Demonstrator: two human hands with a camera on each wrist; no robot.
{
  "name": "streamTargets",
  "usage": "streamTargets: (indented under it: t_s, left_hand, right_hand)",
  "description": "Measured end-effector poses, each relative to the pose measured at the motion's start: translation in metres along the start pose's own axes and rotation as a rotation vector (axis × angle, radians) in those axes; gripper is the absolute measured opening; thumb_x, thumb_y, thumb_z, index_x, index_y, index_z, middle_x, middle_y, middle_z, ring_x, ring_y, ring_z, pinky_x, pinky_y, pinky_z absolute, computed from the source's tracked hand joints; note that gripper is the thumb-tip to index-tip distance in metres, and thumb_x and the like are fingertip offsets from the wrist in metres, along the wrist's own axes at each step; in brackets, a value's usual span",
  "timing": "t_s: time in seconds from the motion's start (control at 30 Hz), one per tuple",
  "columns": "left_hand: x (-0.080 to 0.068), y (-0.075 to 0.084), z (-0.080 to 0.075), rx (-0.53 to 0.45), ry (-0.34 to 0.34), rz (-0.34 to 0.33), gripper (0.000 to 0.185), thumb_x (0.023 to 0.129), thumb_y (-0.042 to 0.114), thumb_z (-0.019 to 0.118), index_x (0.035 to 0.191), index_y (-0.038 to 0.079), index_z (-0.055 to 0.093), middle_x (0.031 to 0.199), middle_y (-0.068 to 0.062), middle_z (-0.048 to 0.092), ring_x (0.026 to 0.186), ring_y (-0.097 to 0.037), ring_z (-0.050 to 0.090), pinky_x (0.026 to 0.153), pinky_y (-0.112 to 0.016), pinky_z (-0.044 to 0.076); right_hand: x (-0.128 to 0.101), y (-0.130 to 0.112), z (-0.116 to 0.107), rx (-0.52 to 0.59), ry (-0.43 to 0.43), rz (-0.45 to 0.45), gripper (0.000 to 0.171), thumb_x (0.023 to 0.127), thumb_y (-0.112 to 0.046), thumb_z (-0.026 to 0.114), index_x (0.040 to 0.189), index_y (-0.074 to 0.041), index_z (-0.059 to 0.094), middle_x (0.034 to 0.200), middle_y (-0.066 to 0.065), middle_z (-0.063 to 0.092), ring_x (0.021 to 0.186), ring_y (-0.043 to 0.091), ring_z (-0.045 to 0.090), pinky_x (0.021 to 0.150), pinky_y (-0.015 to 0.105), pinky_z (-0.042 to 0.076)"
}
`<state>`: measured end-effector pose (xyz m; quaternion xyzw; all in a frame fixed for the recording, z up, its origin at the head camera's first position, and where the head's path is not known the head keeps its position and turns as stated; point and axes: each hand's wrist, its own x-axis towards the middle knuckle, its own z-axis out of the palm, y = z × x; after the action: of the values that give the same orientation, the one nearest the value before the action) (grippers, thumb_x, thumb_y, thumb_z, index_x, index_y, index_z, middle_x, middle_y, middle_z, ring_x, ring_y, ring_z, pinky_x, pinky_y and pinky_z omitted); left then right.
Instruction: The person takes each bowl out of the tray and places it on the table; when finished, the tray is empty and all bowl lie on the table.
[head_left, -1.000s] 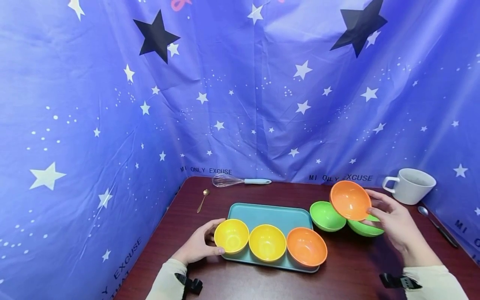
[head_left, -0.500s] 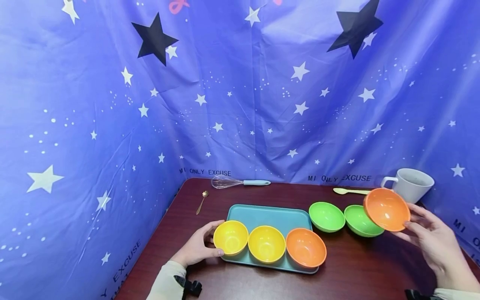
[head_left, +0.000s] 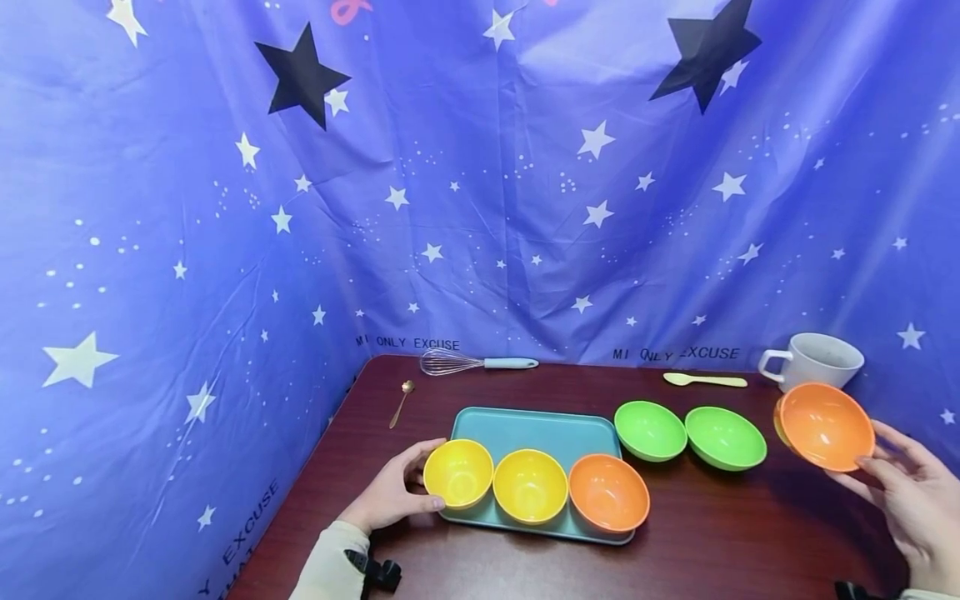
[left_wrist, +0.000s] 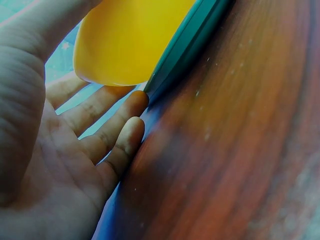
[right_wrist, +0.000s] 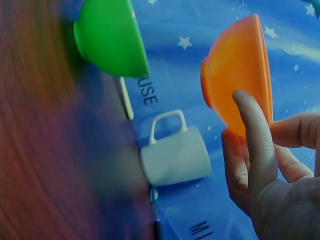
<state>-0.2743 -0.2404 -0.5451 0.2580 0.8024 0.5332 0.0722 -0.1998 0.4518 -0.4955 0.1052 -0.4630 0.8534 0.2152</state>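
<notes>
Counter (head_left: 712, 533), lower frame: tray (head_left: 540, 429) with three bowls. Right hand (head_left: 911, 500), lower right, fingers (right_wrist: 252, 135) clamped on the tilted orange bowl (head_left: 825, 427), lifted near the mug (head_left: 813, 360). Left hand (head_left: 393, 492) curled round the yellow bowl (head_left: 457, 473). Left wrist view alone shows fingertips (left_wrist: 132, 107) touching the tray edge.
</notes>
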Motion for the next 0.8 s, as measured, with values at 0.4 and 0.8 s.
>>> streamTargets:
  t_s: [0.4, 0.8]
  left_hand:
    - [-0.002, -0.004, -0.003, -0.004, 0.011, 0.004, 0.089, 0.084, 0.023, 0.089, 0.159, 0.013, 0.043, 0.135, -0.002, 0.065, 0.104, -0.024, 0.067, 0.087, -0.036, 0.059]
    - [-0.002, -0.008, -0.003, -0.024, 0.008, -0.009, 0.089, 0.084, 0.023, 0.089, 0.159, 0.018, 0.044, 0.136, 0.002, 0.065, 0.106, -0.025, 0.067, 0.088, -0.037, 0.058]
  right_hand:
    - [-0.003, 0.007, -0.019, 0.050, 0.062, 0.079, 0.060, 0.098, 0.028, 0.034, 0.123, -0.009, 0.075, 0.098, 0.007, 0.076, 0.085, 0.018, 0.077, 0.061, 0.038, 0.062]
    - [-0.004, 0.009, -0.025, -0.116, 0.130, 0.154, 0.061, 0.098, 0.025, 0.035, 0.114, -0.020, 0.073, 0.096, -0.004, 0.074, 0.083, 0.009, 0.075, 0.060, 0.033, 0.061]
